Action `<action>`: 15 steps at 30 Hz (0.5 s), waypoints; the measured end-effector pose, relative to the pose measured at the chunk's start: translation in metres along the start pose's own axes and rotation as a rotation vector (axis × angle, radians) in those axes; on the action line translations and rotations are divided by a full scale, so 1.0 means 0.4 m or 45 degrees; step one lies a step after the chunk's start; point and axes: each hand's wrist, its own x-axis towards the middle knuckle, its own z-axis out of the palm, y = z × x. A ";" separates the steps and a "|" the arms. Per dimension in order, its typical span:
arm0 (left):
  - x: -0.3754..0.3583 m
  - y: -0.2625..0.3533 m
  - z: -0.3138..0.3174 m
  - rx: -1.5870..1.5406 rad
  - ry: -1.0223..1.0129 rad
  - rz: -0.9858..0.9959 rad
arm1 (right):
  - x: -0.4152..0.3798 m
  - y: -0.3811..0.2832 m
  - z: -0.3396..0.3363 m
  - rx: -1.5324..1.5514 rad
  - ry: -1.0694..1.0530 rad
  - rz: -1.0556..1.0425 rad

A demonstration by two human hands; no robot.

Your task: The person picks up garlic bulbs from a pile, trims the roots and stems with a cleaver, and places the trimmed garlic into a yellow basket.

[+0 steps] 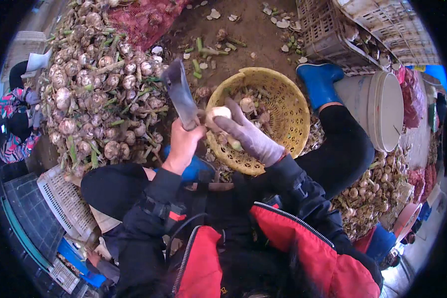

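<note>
My bare left hand (183,144) is closed round the handle of a wide-bladed knife (180,94), whose blade points up and away from me. In my gloved right hand (248,134) is a pale garlic bulb (217,115) with a short green stem below it. The bulb is close to the knife's handle end, over the left rim of a yellow perforated basket (295,107). Inside the basket lie several bulbs (247,104) and stem pieces, partly hidden by my right hand.
A big heap of garlic (92,89) lies at the left, with a red mesh bag (144,22) behind it. Cut stems (198,44) litter the floor. At the right stand a white bucket (382,111) and plastic crates (328,42). A person (20,119) is at the far left.
</note>
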 end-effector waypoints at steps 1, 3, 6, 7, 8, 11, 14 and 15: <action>-0.004 0.007 0.000 0.003 -0.009 -0.005 | 0.000 -0.008 -0.010 0.244 -0.029 0.356; -0.020 0.017 0.003 0.475 -0.084 0.156 | -0.007 0.037 -0.039 0.085 -0.095 0.342; -0.016 0.015 0.008 0.795 -0.005 0.653 | -0.012 0.007 -0.023 0.267 -0.084 0.140; -0.018 0.016 0.003 1.043 -0.003 0.822 | -0.007 0.023 -0.032 -0.063 -0.102 -0.014; -0.020 0.017 0.001 1.059 -0.021 0.823 | 0.001 0.050 -0.038 -0.313 -0.062 -0.245; -0.031 0.045 0.001 1.109 -0.133 0.713 | 0.000 0.049 -0.047 -0.632 -0.061 -0.432; -0.037 0.047 -0.007 1.136 -0.194 0.757 | 0.008 0.047 -0.046 -0.643 -0.041 -0.260; -0.031 0.040 -0.011 1.135 -0.195 0.753 | 0.014 0.048 -0.050 -0.600 0.027 -0.136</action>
